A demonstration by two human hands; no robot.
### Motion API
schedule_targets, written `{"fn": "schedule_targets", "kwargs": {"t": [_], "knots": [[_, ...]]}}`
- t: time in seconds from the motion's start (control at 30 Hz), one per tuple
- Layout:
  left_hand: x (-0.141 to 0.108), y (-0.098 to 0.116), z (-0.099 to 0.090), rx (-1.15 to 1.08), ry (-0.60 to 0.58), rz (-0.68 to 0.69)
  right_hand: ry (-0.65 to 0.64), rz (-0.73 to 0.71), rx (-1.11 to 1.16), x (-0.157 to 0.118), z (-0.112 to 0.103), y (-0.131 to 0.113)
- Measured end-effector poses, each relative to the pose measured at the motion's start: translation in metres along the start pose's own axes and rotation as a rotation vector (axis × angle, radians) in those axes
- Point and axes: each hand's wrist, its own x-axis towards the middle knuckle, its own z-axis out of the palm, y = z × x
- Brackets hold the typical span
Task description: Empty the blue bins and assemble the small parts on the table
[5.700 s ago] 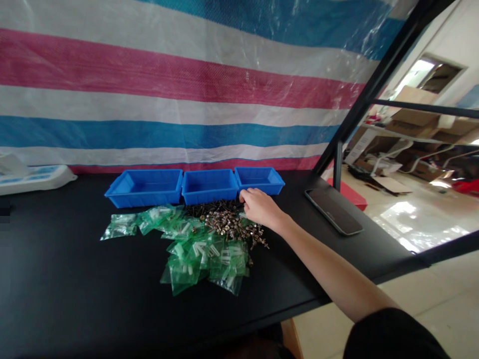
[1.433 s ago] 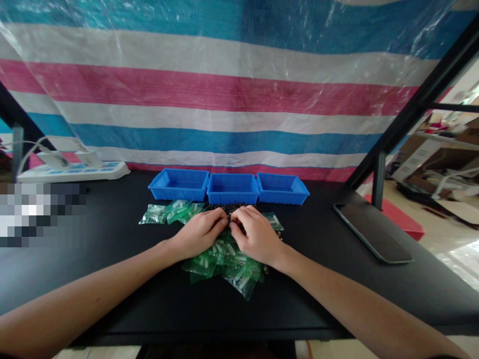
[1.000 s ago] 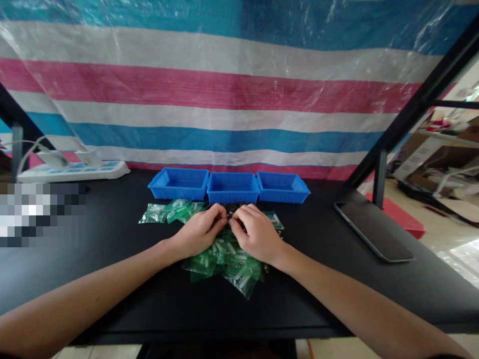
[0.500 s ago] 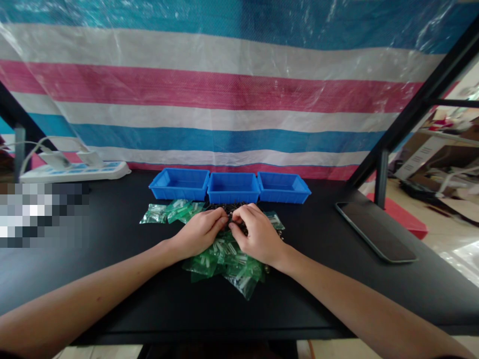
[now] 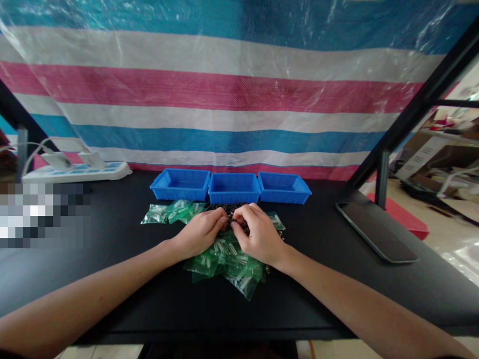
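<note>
While our left hand [image 5: 200, 233] and right hand [image 5: 258, 234] rest curled on the heap of small green plastic bags [image 5: 224, 259], their fingertips meet over the dark pile of screws [image 5: 228, 208] behind the bags; we cannot tell whether either grip has closed on a screw. Three blue bins [image 5: 232, 187] stand side by side just beyond the pile, against the striped tarp [image 5: 224, 94]. Bare black surface [image 5: 112, 269] lies open on both sides of the heap and along the near edge. A phone [image 5: 376, 238] lies face up well to the right, near the black frame post [image 5: 381, 177]. A white power strip [image 5: 75, 172] sits far left. No writing is readable.
</note>
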Motion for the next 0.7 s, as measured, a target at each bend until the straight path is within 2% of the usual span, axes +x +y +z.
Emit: {"fn": "schedule_targets", "kwargs": {"t": [0.33, 0.7], "knots": [[-0.0019, 0.0004, -0.0001, -0.090, 0.035, -0.006, 0.032, 0.058, -0.029, -0.0005, 0.0021, 0.0008], [-0.0004, 0.0018, -0.0003, -0.009, -0.002, 0.040, 0.010, 0.031, -0.063, 0.0003, 0.0004, -0.0004]]}}
